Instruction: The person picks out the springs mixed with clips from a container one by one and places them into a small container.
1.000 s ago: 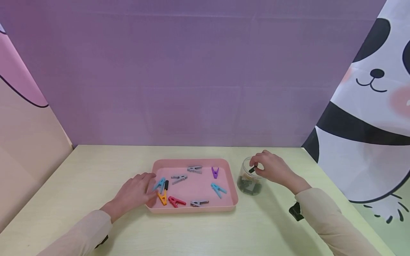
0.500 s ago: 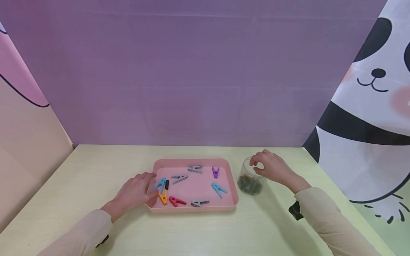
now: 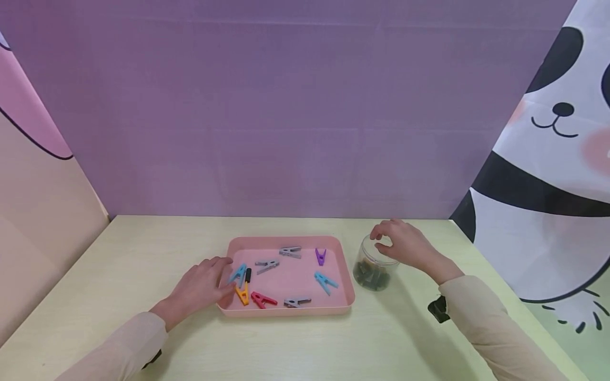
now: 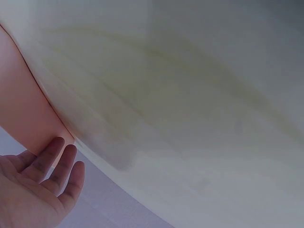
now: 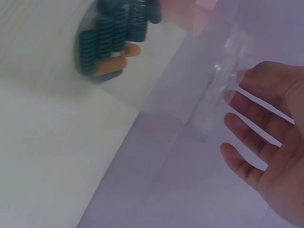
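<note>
My right hand [image 3: 402, 243] hovers over the mouth of a clear jar [image 3: 387, 263], fingers loosely bent and thumb apart, holding nothing. Dark green ribbed cylinders [image 5: 104, 38] and a few orange-tan pieces [image 5: 111, 65] lie in the jar's bottom. My left hand [image 3: 202, 283] rests at the left side of a pink tray [image 3: 286, 313], fingertips at its rim; the left wrist view shows the fingers [image 4: 57, 171] slightly bent beside the tray wall. In the tray lie grey clothespins [image 3: 268, 265], blue ones [image 3: 325, 283], a red one [image 3: 263, 300], a yellow one [image 3: 242, 295] and a purple one [image 3: 321, 257].
A small black piece [image 3: 248, 275] lies against the yellow clothespin in the tray. The pale wooden table [image 3: 295, 349] ends at a purple backdrop [image 3: 286, 132]. A panda-print cloth [image 3: 538, 174] hangs at the right.
My right hand has let go of a small dark piece, which dropped into the jar, and has since risen slightly. The left hand and the tray stay put.
</note>
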A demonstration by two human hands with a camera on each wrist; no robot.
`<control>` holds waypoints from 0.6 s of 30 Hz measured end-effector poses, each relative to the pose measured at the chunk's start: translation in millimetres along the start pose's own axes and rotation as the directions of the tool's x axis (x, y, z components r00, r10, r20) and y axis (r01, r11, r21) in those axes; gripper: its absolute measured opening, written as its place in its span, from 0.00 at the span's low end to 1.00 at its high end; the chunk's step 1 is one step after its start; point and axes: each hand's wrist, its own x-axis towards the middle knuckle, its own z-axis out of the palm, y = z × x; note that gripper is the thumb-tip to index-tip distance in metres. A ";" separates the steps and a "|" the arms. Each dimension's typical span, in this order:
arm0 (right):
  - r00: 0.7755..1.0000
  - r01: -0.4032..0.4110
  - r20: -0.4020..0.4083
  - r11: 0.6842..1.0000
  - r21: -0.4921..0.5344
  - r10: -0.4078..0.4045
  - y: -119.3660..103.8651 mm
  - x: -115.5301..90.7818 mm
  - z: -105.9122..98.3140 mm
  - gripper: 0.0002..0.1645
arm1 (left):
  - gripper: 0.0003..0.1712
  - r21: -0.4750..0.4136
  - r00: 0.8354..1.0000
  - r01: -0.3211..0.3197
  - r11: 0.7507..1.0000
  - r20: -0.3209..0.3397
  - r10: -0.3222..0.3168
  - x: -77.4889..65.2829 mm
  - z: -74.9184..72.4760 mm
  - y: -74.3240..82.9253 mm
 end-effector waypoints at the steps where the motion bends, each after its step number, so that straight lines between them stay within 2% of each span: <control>1: 1.000 0.004 -0.005 1.000 0.001 -0.004 -0.8 1.1 -1.1 0.09 | 0.35 0.000 1.000 -0.001 1.000 0.000 0.001 0.0 0.1 -0.1; 9: 0.999 0.025 -0.038 1.000 0.003 -0.025 -12.9 10.6 -6.7 0.09 | 0.35 0.001 1.000 -0.003 1.000 -0.003 0.003 -0.6 0.4 0.0; 18: 0.996 0.082 -0.024 0.997 -0.003 -0.082 -35.4 19.2 2.7 0.09 | 0.35 0.000 1.000 -0.010 1.000 -0.005 0.010 -1.2 -0.9 0.8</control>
